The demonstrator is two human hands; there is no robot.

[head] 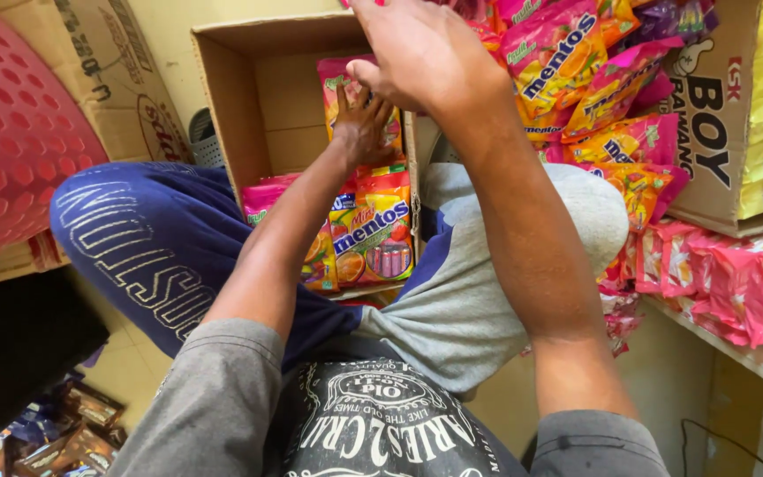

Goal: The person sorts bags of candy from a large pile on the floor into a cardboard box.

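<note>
The left hand (362, 124) reaches down into an open cardboard box (231, 97) that stands between the person's knees. Its fingers are spread flat against a pink candy bag (339, 78) standing upright at the back of the box. The fingers press on the bag; whether they close around it cannot be told.

The right hand (421, 53) is raised near the top edge of the view, in front of the shelf stock. The back of the hand faces the camera. The fingers are hidden, so its degree of opening and any contents cannot be told.

Inside the box, in front of the left hand, several candy bags stand in a row: an orange-and-yellow fruit candy bag (373, 234) sits nearest the camera, with a pink bag (262, 199) to its left.

To the right, a pile of pink and orange candy bags (611, 97) fills the shelf (752, 358). Pink packets (735, 283) lie in a row along the shelf edge. A printed carton (708, 115) stands beside the pile.

A red perforated plastic basket (11, 132) occupies the upper left. Dark brown snack packets (72, 433) lie on the floor at lower left.
</note>
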